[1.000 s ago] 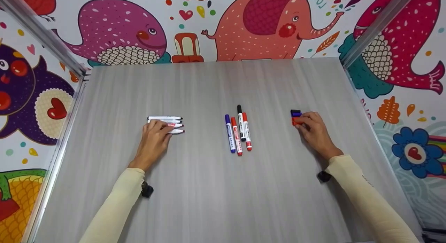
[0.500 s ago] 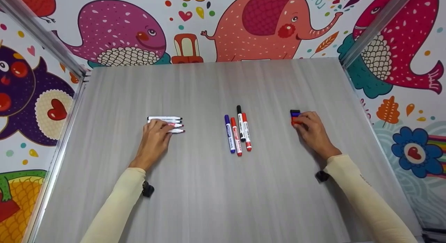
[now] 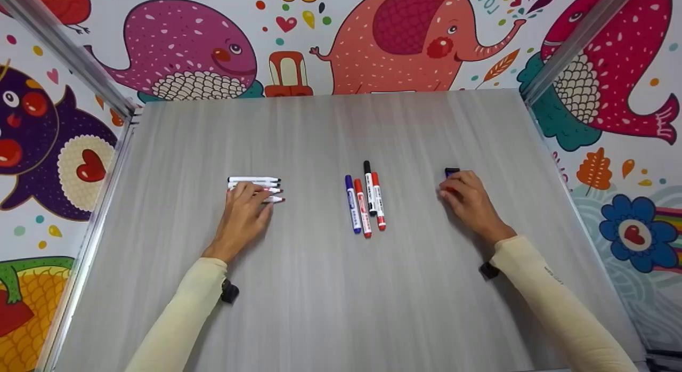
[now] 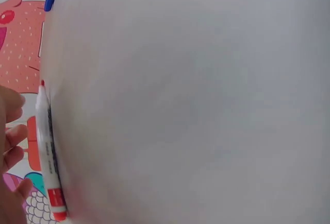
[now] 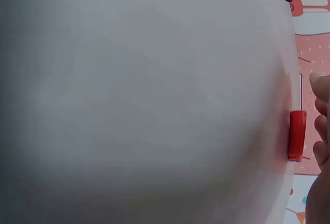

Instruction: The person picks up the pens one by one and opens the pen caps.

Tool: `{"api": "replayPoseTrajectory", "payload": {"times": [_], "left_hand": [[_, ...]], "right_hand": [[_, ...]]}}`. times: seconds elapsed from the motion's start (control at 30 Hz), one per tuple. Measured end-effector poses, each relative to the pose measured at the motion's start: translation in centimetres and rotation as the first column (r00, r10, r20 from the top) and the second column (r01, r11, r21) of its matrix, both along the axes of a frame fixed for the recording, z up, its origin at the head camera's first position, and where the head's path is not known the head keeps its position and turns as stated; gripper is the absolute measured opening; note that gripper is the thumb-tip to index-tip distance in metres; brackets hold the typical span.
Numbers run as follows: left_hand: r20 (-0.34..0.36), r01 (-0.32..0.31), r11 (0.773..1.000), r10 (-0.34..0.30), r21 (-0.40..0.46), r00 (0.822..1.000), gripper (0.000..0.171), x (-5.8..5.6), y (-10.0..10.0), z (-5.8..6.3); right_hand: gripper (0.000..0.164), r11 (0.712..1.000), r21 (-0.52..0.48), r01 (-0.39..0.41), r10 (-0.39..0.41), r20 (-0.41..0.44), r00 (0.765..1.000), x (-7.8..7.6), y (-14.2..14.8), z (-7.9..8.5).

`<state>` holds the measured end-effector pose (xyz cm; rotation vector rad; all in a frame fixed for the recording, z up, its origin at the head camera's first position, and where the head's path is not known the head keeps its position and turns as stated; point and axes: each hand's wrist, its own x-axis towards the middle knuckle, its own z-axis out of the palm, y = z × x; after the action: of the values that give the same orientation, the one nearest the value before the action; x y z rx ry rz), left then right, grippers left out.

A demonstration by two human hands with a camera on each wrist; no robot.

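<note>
In the head view, your left hand [image 3: 240, 218] lies over the row of uncapped markers [image 3: 253, 179] left of centre, its fingers loosely bent across them. Their bare tips stick out to the right, dark on the upper two, reddish on the lower two. In the left wrist view, your relaxed fingers are slightly apart at the left edge, just beside a red-tipped marker [image 4: 49, 152] in the lower left.

Right of centre in the head view, your right hand [image 3: 473, 201] is over the loose caps; a black cap [image 3: 452, 170] shows just above your knuckles, with a bit of blue beneath it. In the right wrist view, your fingers are loosely bent, with a gap showing between them and a red cap [image 5: 297, 136] near the right edge.

Between your hands, mid-frame, a blue marker [image 3: 352, 204], a red marker [image 3: 363, 208], a black marker [image 3: 370, 188] and another red marker [image 3: 378, 201] lie side by side on the grey table [image 3: 314, 286].
</note>
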<state>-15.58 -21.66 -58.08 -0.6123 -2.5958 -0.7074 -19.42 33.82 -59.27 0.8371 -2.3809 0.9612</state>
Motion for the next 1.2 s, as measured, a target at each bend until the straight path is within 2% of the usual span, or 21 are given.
{"api": "replayPoseTrajectory", "payload": {"times": [0.17,0.27,0.43,0.7,1.0,1.2], "left_hand": [[-0.014,0.049,0.998,-0.049,0.031,0.999,0.023,0.2,0.9,0.2],[0.003,0.072,0.996,-0.072,0.062,0.997,0.024,0.4,1.6,0.4],[0.047,0.072,0.992,-0.077,0.101,0.996,0.024,0.7,2.8,0.6],[0.035,0.128,0.98,-0.134,0.15,0.99,0.024,1.3,4.7,0.0],[0.093,0.151,0.966,-0.173,0.211,0.981,0.04,2.3,6.4,-0.3],[0.154,0.15,0.954,-0.194,0.26,0.969,0.04,2.9,7.6,0.1]], "right_hand": [[0.02,1.0,0.0,-0.02,0.02,0.015,1.0,-0.1,-0.9,0.0],[0.019,0.999,0.015,-0.03,0.03,0.037,0.999,-0.2,-1.4,0.1],[0.018,0.998,0.035,-0.055,0.053,0.054,0.997,-0.4,-2.2,0.3],[0.016,0.998,0.035,-0.051,0.047,0.112,0.993,-0.4,-4.1,0.5],[0.017,0.998,0.022,-0.06,0.054,0.208,0.977,-0.6,-6.7,0.9],[0.018,0.998,0.026,-0.059,0.049,0.305,0.951,-0.6,-8.0,1.3]]}}
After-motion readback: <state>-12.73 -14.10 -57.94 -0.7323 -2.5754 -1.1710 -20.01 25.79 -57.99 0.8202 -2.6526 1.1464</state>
